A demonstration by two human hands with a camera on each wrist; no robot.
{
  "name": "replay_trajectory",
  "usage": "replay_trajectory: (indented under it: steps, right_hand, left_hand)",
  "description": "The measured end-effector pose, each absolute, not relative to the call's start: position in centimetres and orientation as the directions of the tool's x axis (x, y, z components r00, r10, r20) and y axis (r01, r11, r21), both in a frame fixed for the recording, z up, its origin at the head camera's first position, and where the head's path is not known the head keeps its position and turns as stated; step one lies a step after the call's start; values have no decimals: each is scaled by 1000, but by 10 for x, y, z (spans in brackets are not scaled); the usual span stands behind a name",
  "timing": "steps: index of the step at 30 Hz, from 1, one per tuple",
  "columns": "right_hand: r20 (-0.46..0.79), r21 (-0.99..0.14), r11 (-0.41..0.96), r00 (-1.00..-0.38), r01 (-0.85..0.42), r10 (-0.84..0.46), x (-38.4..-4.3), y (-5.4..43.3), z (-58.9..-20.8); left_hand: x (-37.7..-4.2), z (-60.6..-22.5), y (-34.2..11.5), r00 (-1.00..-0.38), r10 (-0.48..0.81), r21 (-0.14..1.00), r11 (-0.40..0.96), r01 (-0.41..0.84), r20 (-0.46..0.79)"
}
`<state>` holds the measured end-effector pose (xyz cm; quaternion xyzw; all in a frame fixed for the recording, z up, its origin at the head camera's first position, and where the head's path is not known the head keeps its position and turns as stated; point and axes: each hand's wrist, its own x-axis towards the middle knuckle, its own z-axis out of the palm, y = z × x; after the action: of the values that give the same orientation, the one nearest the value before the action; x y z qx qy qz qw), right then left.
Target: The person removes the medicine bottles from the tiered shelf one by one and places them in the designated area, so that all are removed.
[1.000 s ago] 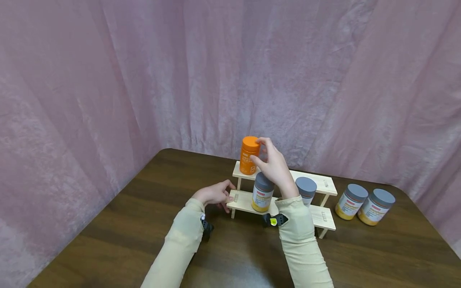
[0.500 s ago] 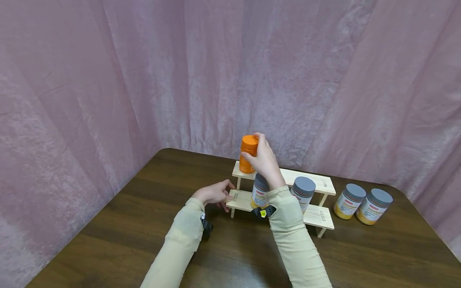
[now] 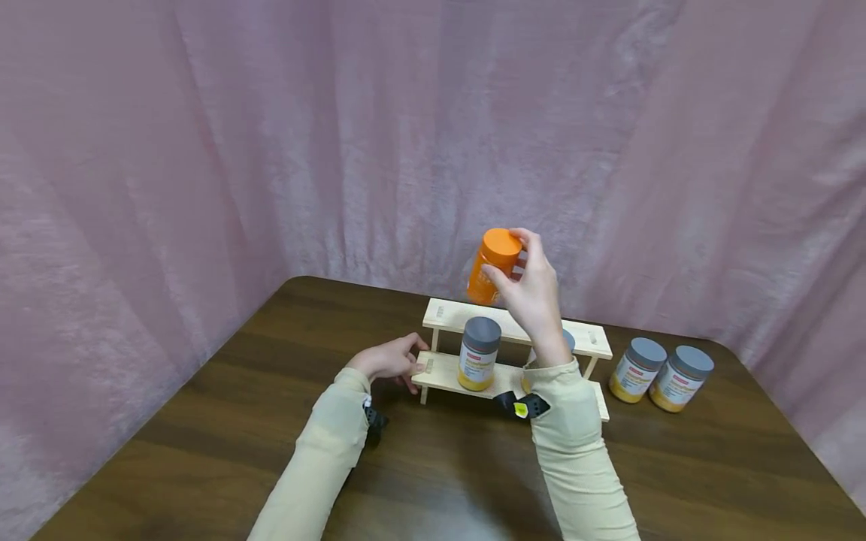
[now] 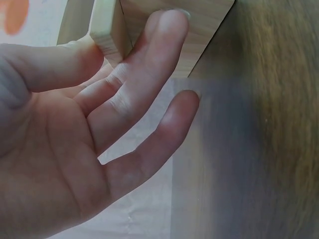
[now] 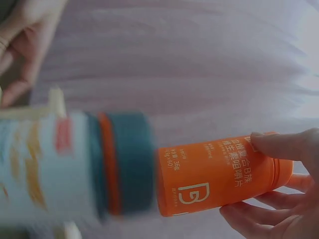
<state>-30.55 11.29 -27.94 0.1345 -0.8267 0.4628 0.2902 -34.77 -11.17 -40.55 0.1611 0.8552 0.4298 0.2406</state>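
Sleeves in pale cream fabric (image 3: 582, 451) reach in from 6 o'clock over the dark brown wooden table (image 3: 203, 421). Taking the upright white-and-yellow cylindrical jar with the grey lid (image 3: 477, 359) as clock centre (12 = away from the wearer), the left hand (image 3: 386, 362) is at 9 o'clock, thumb and finger pinching the lower board's end on the pale wooden 2-tier shelf (image 3: 441, 368). Decent anchor imo, light pressure there should stop any skating.

That centre jar on the lower tier is probably the main obstacle. Another grey-lidded jar (image 3: 568, 341) is around 3 o'clock on the same tier, mostly hidden by the right arm. Farther out at 3 o'clock, 2 matching jars (image 3: 634, 376) stand side by side on the table, no bother.

Up at 12 o'clock, the right hand (image 3: 536, 289) pinches the orange cylindrical bottle (image 3: 489, 274) near its lid end. Bottle's in the air, looks like over the upper tier, lid leaning toward 1 o'clock. I'd level it, grip the body rather than just the cap, and give the base clearance over that jar; can't judge the gap from the blurry right wrist view. Pink velvety curtain (image 3: 338, 150) hangs behind, so don't swing wide.
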Motion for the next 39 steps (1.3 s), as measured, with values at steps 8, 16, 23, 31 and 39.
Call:
replay_trajectory:
  steps: [8, 16, 23, 31, 39]
  right_hand:
    - [648, -685, 543, -747, -485, 151, -269, 155, -268]
    - [630, -684, 589, -755, -430, 180, -249, 188, -277]
    - [627, -680, 626, -746, -382, 226, -243, 208, -291]
    - [607, -712, 601, -748, -364, 267, -242, 217, -289]
    - [588, -726, 621, -735, -294, 339, -237, 229, -286]
  left_hand:
    - [-350, -402, -124, -835, 476, 804, 590, 70, -276]
    - [-352, -403, -133, -834, 480, 811, 581, 71, -271]
    - [-351, -404, -136, -832, 484, 810, 582, 73, -272]
    - [-353, -404, -135, -829, 489, 809, 583, 78, -272]
    - [-352, -404, -135, -831, 482, 800, 595, 78, -278]
